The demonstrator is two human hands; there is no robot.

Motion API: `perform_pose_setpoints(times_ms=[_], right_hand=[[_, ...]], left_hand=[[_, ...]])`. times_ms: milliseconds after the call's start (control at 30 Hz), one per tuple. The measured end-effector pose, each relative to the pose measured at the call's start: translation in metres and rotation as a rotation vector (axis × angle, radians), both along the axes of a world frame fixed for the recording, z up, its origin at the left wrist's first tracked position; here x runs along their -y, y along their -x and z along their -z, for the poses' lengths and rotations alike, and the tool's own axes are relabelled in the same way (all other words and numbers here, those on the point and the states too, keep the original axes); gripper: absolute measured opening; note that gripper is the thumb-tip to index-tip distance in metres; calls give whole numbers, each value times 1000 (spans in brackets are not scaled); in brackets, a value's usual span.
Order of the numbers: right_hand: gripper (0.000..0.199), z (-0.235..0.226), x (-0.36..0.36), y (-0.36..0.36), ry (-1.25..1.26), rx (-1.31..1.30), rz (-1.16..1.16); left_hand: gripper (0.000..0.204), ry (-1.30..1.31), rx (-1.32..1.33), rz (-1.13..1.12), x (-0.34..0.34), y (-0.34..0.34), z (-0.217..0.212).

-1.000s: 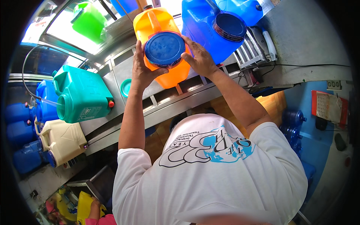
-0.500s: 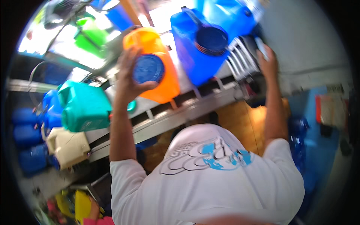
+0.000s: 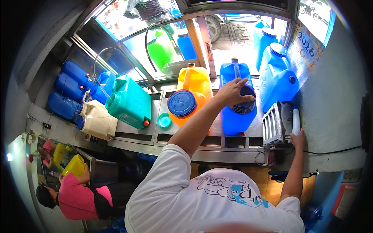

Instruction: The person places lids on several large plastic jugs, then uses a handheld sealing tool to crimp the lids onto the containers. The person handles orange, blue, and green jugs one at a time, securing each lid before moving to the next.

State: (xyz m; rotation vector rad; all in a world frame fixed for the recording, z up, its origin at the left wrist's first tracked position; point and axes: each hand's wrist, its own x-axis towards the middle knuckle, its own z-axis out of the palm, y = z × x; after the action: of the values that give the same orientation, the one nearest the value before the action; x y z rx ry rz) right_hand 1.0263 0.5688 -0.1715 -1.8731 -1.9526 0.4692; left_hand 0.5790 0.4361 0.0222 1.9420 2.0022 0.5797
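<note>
My left hand (image 3: 235,93) reaches across to a blue water jug (image 3: 233,122), its fingers spread over the dark round cap (image 3: 245,105). Down by the wall my right hand (image 3: 298,139) is closed round the lower end of a pale tube-shaped thing (image 3: 296,121), upright beside a black device with a white slatted front (image 3: 273,124). Left of the blue jug stands an orange jug (image 3: 200,83) with a wide blue cap (image 3: 182,103). A teal jug (image 3: 134,103) lies tilted with its mouth uncovered, and a loose teal lid (image 3: 164,120) rests on the counter.
Light blue jugs (image 3: 276,81) stand at the right wall. A cream jug (image 3: 99,118) and several blue jugs (image 3: 72,83) are at the left. A metal counter (image 3: 229,155) runs before me. At lower left a person in pink (image 3: 79,198) handles a yellow container (image 3: 74,166).
My left hand has gone from the orange jug's cap rightward to the blue jug's cap. The view has shifted and is sharper. My right hand still holds the pale tube-shaped thing.
</note>
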Motion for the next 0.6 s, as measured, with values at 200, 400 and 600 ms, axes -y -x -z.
perform_pose_setpoints(times_ms=[200, 400, 600], right_hand=[[38, -20, 36, -2, 426, -1056, 61], [49, -84, 75, 17, 521, -1298, -57], [73, -155, 79, 53, 435, -1197, -726]], left_hand=[[106, -26, -170, -24, 8, -6, 4], [102, -140, -336, 45, 4, -16, -5], [89, -147, -266, 139, -6, -17, 9]])
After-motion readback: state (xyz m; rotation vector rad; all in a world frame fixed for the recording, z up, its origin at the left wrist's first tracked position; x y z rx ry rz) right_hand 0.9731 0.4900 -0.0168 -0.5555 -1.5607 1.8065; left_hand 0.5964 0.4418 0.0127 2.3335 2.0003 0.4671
